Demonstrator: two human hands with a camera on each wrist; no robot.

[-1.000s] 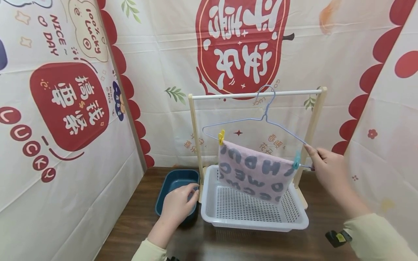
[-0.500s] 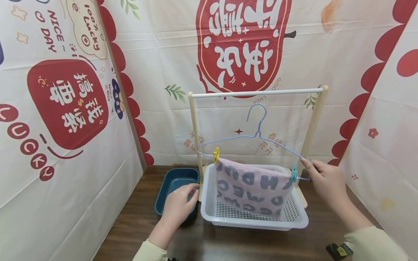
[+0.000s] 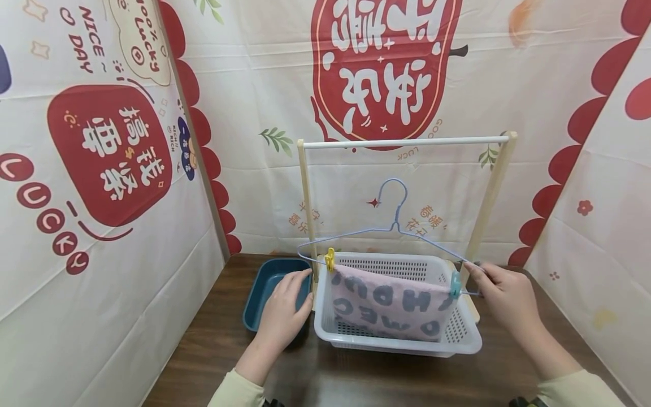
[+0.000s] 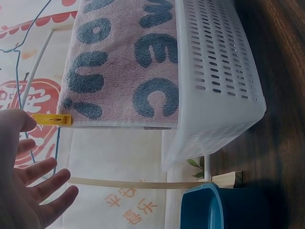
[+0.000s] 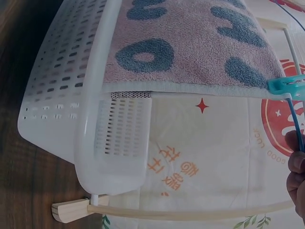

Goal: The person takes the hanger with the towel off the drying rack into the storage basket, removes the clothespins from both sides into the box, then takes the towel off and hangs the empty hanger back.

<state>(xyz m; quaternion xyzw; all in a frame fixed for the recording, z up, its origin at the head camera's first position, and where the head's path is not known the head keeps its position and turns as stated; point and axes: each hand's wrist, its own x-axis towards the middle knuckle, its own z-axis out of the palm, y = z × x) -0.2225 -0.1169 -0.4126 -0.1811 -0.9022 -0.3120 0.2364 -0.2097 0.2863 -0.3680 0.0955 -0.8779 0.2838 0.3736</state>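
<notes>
A blue wire hanger (image 3: pixel 351 230) carries a pink towel (image 3: pixel 391 299) with grey-blue letters, clipped by a yellow clothespin (image 3: pixel 330 259) at its left end and a teal clothespin (image 3: pixel 455 284) at its right. My right hand (image 3: pixel 508 295) grips the hanger's right corner. The towel's lower part hangs inside a white perforated basket (image 3: pixel 399 345). With fingers spread, my left hand (image 3: pixel 286 308) is near the hanger's left end; in the left wrist view its thumb lies close to the yellow clothespin (image 4: pixel 52 119), and whether they touch I cannot tell.
Behind the basket stands a wooden rack with a white rail (image 3: pixel 407 142); its posts flank the basket. A dark teal tub (image 3: pixel 254 294) sits left on the brown wooden table (image 3: pixel 376 381). Printed cloth walls (image 3: pixel 244 186) enclose the table.
My right hand has lowered the hanger and towel, bringing the hook down from the rail's height to below it. The towel has sunk into the basket. My left hand's fingers have spread.
</notes>
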